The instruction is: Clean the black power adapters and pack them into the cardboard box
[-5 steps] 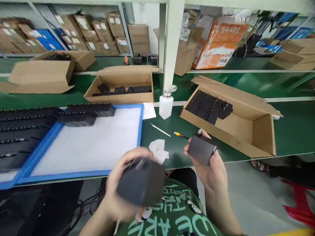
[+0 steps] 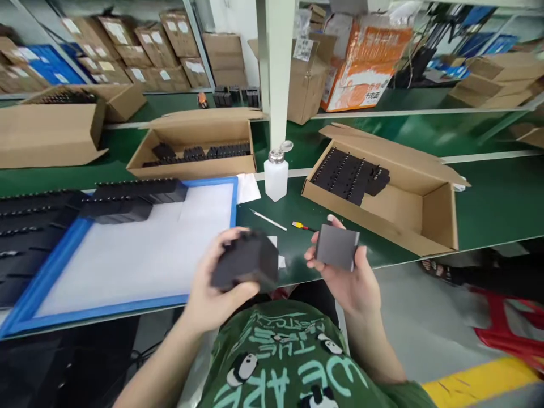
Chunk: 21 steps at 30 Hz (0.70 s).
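My left hand (image 2: 212,297) is wrapped round a thick black block (image 2: 246,260), which looks like several black units held together and is slightly blurred. In my right hand (image 2: 351,289) is one dark grey box-shaped unit (image 2: 337,247), its flat face turned up, fingers on its left edge and thumb on its right. The two held things are apart, above the table's front edge. Left of them lies a blue-framed white tray (image 2: 233,209) with rows of black units (image 2: 140,192) at its back left.
An open carton (image 2: 433,218) with black units stands at the right, another (image 2: 191,169) behind the tray. Between them are a white pump bottle (image 2: 276,178), a white pen-like tool (image 2: 267,219), a yellow-tipped cable (image 2: 300,225) and white wipes (image 2: 249,188). A post (image 2: 278,73) rises behind.
The block in my left hand has turned and risen a little. The unit in my right hand has rotated so its broad face shows. The whole view has shifted slightly.
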Motion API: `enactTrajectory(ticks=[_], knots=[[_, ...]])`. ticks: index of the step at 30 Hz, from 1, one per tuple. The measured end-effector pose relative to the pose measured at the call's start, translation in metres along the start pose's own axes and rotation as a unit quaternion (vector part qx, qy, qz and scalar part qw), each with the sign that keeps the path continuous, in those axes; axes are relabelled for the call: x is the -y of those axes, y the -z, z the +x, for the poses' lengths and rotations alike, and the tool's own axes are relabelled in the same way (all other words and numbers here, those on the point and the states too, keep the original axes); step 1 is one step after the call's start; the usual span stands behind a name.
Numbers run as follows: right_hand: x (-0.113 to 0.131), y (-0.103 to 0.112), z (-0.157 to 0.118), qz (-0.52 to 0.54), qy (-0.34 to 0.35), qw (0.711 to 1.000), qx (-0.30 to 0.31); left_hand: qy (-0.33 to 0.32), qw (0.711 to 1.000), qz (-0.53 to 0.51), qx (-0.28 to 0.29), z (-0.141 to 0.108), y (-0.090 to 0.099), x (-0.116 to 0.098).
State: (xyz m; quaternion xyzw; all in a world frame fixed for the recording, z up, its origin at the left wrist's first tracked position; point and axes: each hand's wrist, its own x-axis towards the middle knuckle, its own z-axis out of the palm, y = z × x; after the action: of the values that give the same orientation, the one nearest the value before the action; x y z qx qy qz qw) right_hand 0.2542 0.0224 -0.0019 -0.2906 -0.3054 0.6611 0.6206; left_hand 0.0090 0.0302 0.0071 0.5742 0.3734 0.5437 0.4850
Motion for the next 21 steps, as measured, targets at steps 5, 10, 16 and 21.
enactTrajectory(ticks=[5,10,16,21], knots=[[0.032,0.032,0.001,-0.192,0.084,0.978,-0.016,0.032,0.990,0.097,0.101,0.053,-0.033,-0.005],[0.124,0.118,0.044,-0.566,0.117,0.806,-0.130,0.052,0.954,0.211,0.205,0.129,-0.114,0.005],[0.160,0.191,0.136,-0.656,0.071,0.750,-0.044,0.012,0.940,0.292,0.175,0.185,-0.241,0.044],[0.162,0.205,0.165,-0.650,0.060,0.756,-0.052,0.011,0.920,0.340,0.194,0.196,-0.283,0.075]])
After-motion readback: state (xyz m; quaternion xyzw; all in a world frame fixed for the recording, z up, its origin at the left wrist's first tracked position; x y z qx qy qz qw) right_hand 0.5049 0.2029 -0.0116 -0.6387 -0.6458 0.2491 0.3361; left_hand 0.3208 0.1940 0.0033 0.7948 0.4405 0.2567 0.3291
